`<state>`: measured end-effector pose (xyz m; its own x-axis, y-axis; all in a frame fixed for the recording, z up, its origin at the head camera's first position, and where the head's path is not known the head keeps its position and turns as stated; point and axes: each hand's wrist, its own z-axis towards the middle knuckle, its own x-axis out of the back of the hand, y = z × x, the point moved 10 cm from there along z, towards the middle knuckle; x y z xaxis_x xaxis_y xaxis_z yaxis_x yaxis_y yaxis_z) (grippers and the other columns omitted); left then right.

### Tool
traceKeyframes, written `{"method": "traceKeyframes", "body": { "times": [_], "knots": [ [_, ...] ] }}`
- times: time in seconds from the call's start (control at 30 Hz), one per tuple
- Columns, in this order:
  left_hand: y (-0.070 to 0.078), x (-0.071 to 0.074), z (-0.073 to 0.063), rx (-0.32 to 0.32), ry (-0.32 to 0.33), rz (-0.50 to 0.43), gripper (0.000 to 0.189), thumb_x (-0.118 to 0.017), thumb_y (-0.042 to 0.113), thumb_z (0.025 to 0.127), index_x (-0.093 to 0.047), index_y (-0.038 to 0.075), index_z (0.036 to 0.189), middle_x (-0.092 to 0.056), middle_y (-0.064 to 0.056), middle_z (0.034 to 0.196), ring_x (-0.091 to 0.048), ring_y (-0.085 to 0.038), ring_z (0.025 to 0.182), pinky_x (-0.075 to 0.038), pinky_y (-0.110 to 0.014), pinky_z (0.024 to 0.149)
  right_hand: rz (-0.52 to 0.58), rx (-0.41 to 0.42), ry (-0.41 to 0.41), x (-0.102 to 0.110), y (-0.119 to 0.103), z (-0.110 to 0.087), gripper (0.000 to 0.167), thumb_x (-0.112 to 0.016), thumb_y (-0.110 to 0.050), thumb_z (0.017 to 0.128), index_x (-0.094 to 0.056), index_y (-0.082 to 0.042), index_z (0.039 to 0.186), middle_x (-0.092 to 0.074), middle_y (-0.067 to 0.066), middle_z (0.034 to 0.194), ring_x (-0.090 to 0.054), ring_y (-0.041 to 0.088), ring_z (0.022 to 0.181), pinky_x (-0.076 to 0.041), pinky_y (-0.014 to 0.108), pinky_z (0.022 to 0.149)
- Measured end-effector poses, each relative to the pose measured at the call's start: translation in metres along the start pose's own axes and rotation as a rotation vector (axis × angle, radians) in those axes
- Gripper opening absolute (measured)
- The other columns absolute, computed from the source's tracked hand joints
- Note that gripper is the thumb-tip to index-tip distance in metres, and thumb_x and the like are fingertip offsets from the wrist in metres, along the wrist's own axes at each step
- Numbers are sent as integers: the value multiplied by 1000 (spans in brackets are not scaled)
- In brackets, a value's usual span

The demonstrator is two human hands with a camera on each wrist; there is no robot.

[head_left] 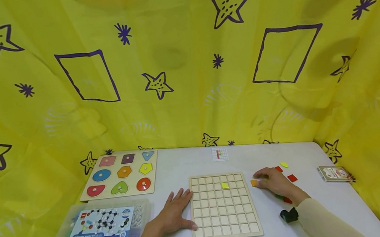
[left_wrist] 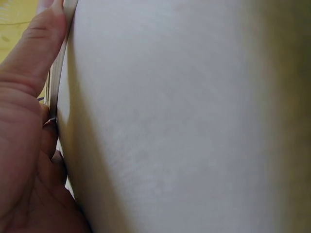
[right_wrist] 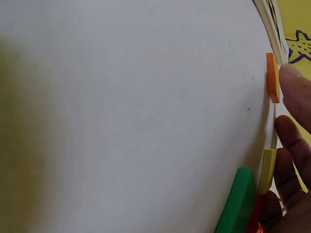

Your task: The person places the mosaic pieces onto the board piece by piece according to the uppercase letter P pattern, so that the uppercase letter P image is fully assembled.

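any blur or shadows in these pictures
Head view: grid board clear, small card too tiny to make out fully; left wrist view: dark shadow beside the left hand, blurred right edge; right wrist view: blurred left edge, soft shadow by the yellow block.

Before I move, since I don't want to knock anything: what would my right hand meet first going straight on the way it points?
Most likely the orange tile by the thumb of your right hand, though whether they already touch is unclear; past it lies the wooden grid board.
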<state>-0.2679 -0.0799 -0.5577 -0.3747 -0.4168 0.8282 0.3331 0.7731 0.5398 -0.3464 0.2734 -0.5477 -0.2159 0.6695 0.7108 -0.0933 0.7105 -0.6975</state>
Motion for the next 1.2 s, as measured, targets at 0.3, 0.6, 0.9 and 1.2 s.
{"method": "traceKeyframes", "body": {
  "times": [0.3, 0.6, 0.9, 1.2],
  "knots": [
    [-1, -2, 0, 9, 1, -17, 117, -91, 54, 72, -36, 8, 164, -33, -10, 173, -17, -35, 164, -6, -59, 134, -78, 39, 14, -2, -3, 0, 18, -80, -11, 93, -77, -14, 110, -69, 9, 126, -59, 35, 121, -49, 62, 107],
    [-3, -5, 1, 23, -15, -16, 117, -91, 55, 72, -36, 10, 165, -32, -8, 173, -16, -33, 164, -5, -59, 134, 9, 2, 63, 0, -5, -3, 25, -76, -14, 97, -75, -10, 122, -74, 10, 126, -63, 33, 121, -52, 57, 106],
    [-2, -5, 2, 19, -12, -14, 117, -91, 55, 72, -37, 9, 164, -32, -8, 173, -16, -33, 164, -5, -58, 134, 106, -14, 179, 5, -14, 0, 28, -75, -11, 98, -75, -8, 126, -75, 7, 114, -64, 22, 103, -55, 23, 84],
    [-2, -3, 1, 25, -7, -9, 117, -91, 55, 71, -37, 10, 164, -32, -8, 173, -17, -33, 164, -6, -59, 134, 181, 47, 263, -2, -45, 3, 25, -74, -3, 96, -76, -5, 121, -73, 9, 103, -58, 19, 92, -51, 19, 68]
  ]
}}
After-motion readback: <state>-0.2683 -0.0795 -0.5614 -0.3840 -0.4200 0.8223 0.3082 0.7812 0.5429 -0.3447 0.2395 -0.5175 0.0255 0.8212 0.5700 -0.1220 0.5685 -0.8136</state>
